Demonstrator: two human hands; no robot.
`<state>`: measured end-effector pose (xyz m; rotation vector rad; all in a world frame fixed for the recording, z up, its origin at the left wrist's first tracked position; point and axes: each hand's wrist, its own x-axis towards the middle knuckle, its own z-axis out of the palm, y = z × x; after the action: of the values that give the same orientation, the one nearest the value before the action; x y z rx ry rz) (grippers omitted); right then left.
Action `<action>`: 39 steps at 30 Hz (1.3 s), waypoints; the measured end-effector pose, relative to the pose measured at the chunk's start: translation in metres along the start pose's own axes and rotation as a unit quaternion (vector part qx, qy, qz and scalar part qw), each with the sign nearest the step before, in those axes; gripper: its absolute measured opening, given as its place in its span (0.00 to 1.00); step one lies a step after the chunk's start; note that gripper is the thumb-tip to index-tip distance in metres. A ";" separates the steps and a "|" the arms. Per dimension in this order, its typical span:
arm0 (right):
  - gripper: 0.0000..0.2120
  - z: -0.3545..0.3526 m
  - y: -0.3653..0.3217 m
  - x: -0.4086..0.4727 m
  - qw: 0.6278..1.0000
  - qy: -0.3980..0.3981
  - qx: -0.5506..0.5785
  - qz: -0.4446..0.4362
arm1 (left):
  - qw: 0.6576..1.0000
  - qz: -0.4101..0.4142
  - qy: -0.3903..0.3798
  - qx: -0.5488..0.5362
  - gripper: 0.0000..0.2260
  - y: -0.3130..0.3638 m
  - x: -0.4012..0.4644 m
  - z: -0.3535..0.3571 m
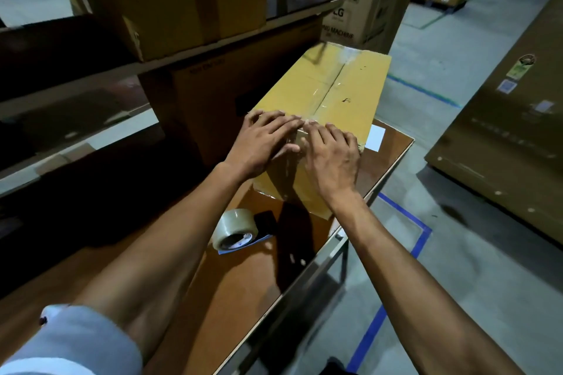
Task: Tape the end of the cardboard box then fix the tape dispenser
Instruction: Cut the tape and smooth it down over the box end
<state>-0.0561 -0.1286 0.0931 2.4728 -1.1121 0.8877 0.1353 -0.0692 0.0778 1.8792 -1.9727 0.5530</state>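
Both hands, left hand (264, 143) and right hand (332, 158), lie flat-fingered on the cardboard box (335, 94); best press outward along the seam. Tape dispenser (236, 230) waits beside the box.

The yellow cardboard box (323, 119) fills the far half of the counter (243, 277), its near end covered by both hands lying flat on it. Just before it, the tape dispenser (236, 230) blocks the counter's middle. Bare counter lies open nearer the person. To the left, a shelf (91, 76) with stacked boxes closes that side; the floor (441, 253) on the right is open.
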 end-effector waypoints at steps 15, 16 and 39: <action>0.27 0.012 0.015 -0.006 0.998 0.012 -0.036 -0.055 | 0.998 -0.031 0.042 0.023 0.30 0.002 -0.004 0.022; 0.30 0.013 0.015 -0.008 0.997 0.006 -0.050 -0.062 | 0.998 -0.028 0.033 0.034 0.31 0.001 -0.005 0.024; 0.24 -0.022 0.009 0.017 0.991 -0.107 -0.057 -0.048 | 0.998 -0.030 -0.025 0.058 0.27 0.011 0.002 -0.004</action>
<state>-0.0632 -0.1330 0.1211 2.5459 -1.0660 0.5263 0.1237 -0.0687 0.0817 2.0334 -1.9455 0.6207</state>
